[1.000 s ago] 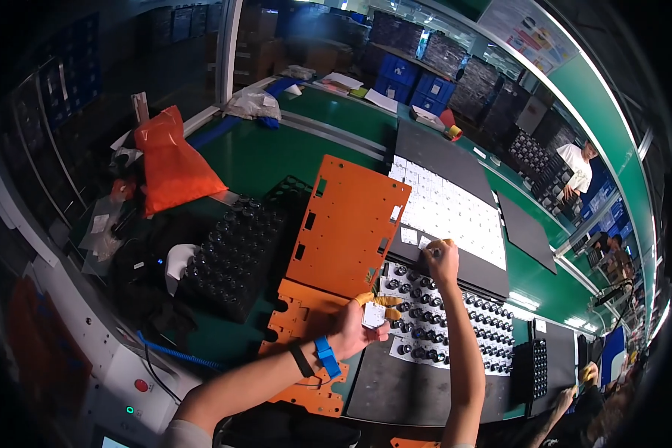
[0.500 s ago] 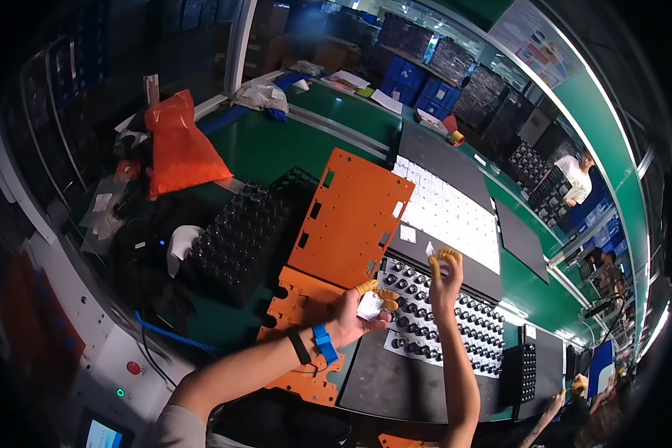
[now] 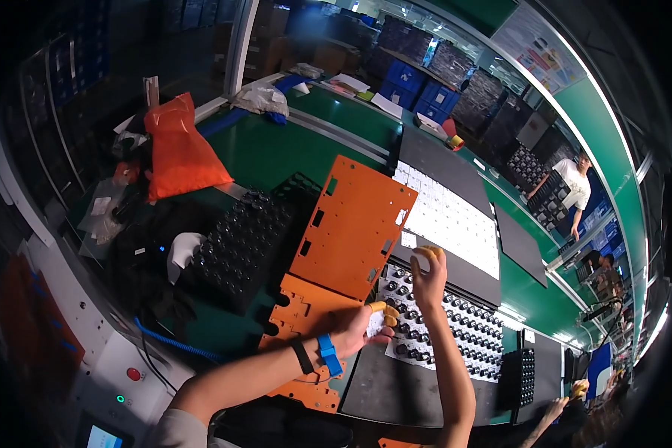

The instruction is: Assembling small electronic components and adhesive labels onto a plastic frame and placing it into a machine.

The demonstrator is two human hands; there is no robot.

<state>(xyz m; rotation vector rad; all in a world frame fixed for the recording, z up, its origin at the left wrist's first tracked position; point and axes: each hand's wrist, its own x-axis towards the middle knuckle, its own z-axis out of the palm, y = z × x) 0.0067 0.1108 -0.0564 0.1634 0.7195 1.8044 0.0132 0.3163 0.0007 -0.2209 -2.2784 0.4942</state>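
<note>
Near the holed orange plate (image 3: 353,228), the left hand (image 3: 355,327) grips a white panel (image 3: 375,323) — markings illegible. The right hand (image 3: 430,282) curls, its hold unclear.

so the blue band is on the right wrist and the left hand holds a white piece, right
Wrong wrist: the head view shows the blue band on the left one. The left hand does hold a white piece.

Spread across a workbench (image 3: 261,153)
A plastic bag (image 3: 185,153) lies behind and left of the cupped tray (image 3: 255,276); right of the tray is the slotted plate (image 3: 355,228), then rows of round parts (image 3: 473,334), with the gridded sheet (image 3: 452,220) behind them.
</note>
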